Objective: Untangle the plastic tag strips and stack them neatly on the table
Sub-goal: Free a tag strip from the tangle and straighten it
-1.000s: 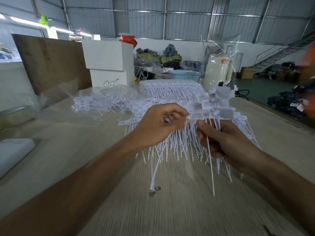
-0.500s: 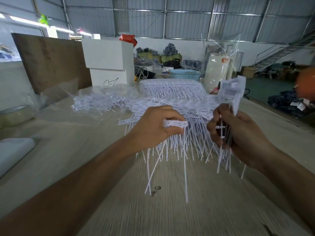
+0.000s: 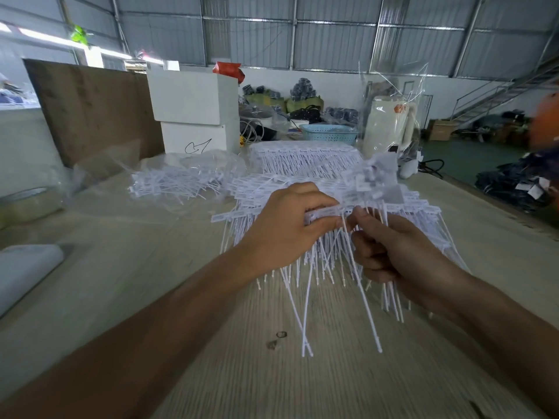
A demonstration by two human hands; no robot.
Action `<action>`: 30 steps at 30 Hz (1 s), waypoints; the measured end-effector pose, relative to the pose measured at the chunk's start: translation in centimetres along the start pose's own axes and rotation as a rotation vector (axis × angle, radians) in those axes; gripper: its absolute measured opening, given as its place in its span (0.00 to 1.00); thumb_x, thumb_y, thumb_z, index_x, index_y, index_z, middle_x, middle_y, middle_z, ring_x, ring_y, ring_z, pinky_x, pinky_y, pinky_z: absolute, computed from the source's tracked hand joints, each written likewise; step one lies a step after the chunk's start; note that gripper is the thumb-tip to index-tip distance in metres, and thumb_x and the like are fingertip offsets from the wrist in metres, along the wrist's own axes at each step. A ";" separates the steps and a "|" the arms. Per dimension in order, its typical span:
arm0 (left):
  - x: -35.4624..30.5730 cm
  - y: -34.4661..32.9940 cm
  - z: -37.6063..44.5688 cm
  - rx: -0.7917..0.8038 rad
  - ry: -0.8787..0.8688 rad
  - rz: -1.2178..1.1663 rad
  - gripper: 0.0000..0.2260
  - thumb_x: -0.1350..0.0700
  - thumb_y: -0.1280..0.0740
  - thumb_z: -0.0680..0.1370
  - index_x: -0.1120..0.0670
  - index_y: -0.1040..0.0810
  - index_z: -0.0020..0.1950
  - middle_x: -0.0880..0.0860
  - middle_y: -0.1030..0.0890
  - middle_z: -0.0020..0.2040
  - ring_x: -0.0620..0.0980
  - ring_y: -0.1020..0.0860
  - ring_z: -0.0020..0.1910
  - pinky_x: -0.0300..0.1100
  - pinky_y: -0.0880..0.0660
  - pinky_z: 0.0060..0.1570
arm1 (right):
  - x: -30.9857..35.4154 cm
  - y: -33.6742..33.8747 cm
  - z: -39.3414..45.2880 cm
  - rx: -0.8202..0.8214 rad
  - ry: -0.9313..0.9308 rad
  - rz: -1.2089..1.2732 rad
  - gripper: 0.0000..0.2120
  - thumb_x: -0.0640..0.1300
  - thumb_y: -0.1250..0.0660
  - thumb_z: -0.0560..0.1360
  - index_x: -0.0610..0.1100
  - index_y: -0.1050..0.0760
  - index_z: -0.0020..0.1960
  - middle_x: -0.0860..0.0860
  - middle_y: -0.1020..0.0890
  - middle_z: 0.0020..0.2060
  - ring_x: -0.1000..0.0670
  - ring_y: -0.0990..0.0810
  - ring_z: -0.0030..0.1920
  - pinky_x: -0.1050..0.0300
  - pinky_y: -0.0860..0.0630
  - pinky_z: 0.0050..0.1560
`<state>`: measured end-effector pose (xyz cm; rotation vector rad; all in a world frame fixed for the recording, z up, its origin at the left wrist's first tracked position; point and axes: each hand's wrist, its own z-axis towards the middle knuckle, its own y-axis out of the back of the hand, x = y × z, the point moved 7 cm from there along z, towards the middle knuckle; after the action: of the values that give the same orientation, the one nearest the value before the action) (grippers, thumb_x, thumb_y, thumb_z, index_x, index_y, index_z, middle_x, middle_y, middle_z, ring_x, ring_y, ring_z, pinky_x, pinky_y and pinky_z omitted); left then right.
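Note:
My left hand (image 3: 284,228) pinches the flat heads of a few white plastic tag strips (image 3: 305,313), whose thin tails hang down toward the table. My right hand (image 3: 393,249) grips a tangled bunch of tag strips (image 3: 375,179); its heads stick up blurred above the fingers and its tails hang below the palm. The two hands almost touch at the fingertips. Behind them a neat stack of tag strips (image 3: 254,192) lies on the wooden table (image 3: 151,282), with a second stack (image 3: 302,155) farther back.
A loose pile of strips in a clear plastic bag (image 3: 175,182) lies at the left. White boxes (image 3: 193,110), a brown board (image 3: 90,107), a blue basket (image 3: 329,134) and a wrapped white appliance (image 3: 387,128) stand at the back. A pale object (image 3: 24,270) sits at the left edge.
My right hand has come back in toward the left hand with its bunch, after pulling away to the right and up. The left hand stays in place with its strips.

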<state>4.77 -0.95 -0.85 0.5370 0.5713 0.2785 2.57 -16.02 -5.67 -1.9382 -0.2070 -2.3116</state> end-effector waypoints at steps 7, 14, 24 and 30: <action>-0.4 -0.9 -0.3 0.022 -0.014 0.000 0.14 0.53 0.22 0.71 0.49 0.26 0.47 0.46 0.22 0.41 0.44 0.23 0.41 0.42 0.27 0.39 | -0.3 -0.2 -0.1 0.016 -0.048 -0.091 0.21 0.61 0.27 0.73 0.43 0.26 0.42 0.53 0.40 0.27 0.53 0.44 0.26 0.62 0.44 0.24; 0.5 -0.6 -0.4 0.172 -0.023 -0.013 0.12 0.57 0.31 0.77 0.46 0.27 0.58 0.42 0.19 0.52 0.42 0.21 0.55 0.50 0.22 0.51 | 0.0 1.2 0.1 -0.128 -0.062 -0.018 0.15 0.56 0.30 0.71 0.45 0.23 0.37 0.52 0.37 0.26 0.53 0.39 0.24 0.61 0.44 0.23; 0.3 -0.5 -0.7 0.114 -0.130 0.232 0.14 0.50 0.33 0.78 0.54 0.19 0.60 0.49 0.16 0.52 0.51 0.20 0.51 0.52 0.23 0.49 | 0.2 0.6 -0.2 -0.105 -0.065 -0.007 0.15 0.53 0.34 0.78 0.45 0.24 0.37 0.51 0.41 0.27 0.53 0.44 0.25 0.63 0.44 0.22; 0.0 -0.9 -0.6 0.116 -0.157 0.194 0.10 0.54 0.34 0.82 0.57 0.18 0.57 0.50 0.16 0.46 0.49 0.20 0.44 0.51 0.23 0.44 | 0.9 0.3 -0.6 -0.080 -0.005 -0.072 0.14 0.51 0.37 0.80 0.43 0.27 0.40 0.52 0.41 0.27 0.53 0.44 0.26 0.63 0.43 0.23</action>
<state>4.53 -1.42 -1.74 0.7218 0.3848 0.3851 1.85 -16.43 -4.87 -2.0053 -0.1908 -2.3956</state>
